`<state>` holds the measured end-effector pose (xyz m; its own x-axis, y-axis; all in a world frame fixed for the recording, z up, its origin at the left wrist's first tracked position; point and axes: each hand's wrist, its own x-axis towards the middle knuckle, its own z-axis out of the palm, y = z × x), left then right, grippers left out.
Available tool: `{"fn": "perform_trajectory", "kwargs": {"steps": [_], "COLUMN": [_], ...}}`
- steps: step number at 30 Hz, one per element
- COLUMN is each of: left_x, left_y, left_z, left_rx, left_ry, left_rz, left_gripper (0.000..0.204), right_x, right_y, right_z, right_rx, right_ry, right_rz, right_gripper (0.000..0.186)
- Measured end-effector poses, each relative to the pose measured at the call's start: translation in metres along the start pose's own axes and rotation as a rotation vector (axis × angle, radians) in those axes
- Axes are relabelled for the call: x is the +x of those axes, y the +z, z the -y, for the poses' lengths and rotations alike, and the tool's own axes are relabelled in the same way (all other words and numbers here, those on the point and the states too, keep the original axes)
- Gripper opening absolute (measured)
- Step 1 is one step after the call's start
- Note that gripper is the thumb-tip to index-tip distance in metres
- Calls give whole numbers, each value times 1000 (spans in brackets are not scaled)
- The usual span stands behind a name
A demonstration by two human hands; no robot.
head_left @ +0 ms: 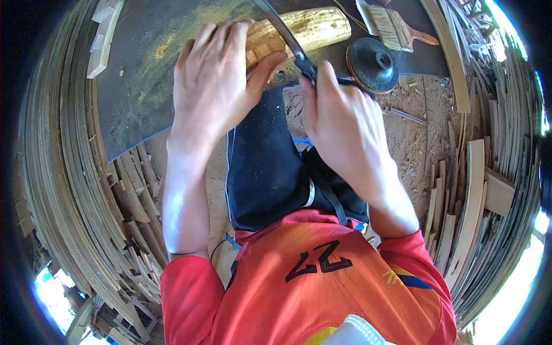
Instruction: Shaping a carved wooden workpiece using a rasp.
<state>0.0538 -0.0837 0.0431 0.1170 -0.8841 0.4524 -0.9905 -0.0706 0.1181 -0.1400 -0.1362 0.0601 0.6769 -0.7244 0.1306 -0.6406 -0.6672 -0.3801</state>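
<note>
My left hand (215, 80) is closed over the near left end of a pale yellow wooden piece (316, 27) with a rounded far end. Small square facets show on the wood beside my left thumb. My right hand (345, 109) is wrapped round the black handle of a long, narrow, dark metal tool (286, 35). Its bar slants up and left across the wood, and its tip runs out of view at the top. I cannot make out the tool's exact kind. The wooden piece rests on a dark board (135, 95) dusted with yellow sawdust.
Right of my right hand lies a round black rubber pad (372, 64). Beyond it is a wide brush (391, 29) with a wooden handle. Stacked wooden strips (63, 144) line the left side, and more strips (471, 201) lean at the right. Wood scraps lie on the dirt floor (411, 144).
</note>
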Motion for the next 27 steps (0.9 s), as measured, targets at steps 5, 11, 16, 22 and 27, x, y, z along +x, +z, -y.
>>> {"fn": "perform_trajectory", "kwargs": {"steps": [5, 11, 16, 22, 27], "left_x": [2, -3, 3, -1, 2], "left_y": [0, 2, 4, 5, 9], "left_z": [2, 2, 0, 7, 4], "left_rx": [11, 57, 62, 63, 160], "left_ry": [-17, -35, -19, 49, 0], "left_rz": [-2, -20, -4, -24, -7], "left_gripper": [59, 57, 56, 56, 62], "right_x": [-12, -2, -27, -7, -41], "right_y": [-6, -3, -16, 4, -14], "right_z": [-6, -8, -6, -1, -5], "right_rx": [-59, 37, 12, -43, -145], "right_ry": [22, -66, 59, -48, 16], "right_rz": [11, 6, 78, -23, 76], "right_gripper": [28, 27, 26, 25, 10]}}
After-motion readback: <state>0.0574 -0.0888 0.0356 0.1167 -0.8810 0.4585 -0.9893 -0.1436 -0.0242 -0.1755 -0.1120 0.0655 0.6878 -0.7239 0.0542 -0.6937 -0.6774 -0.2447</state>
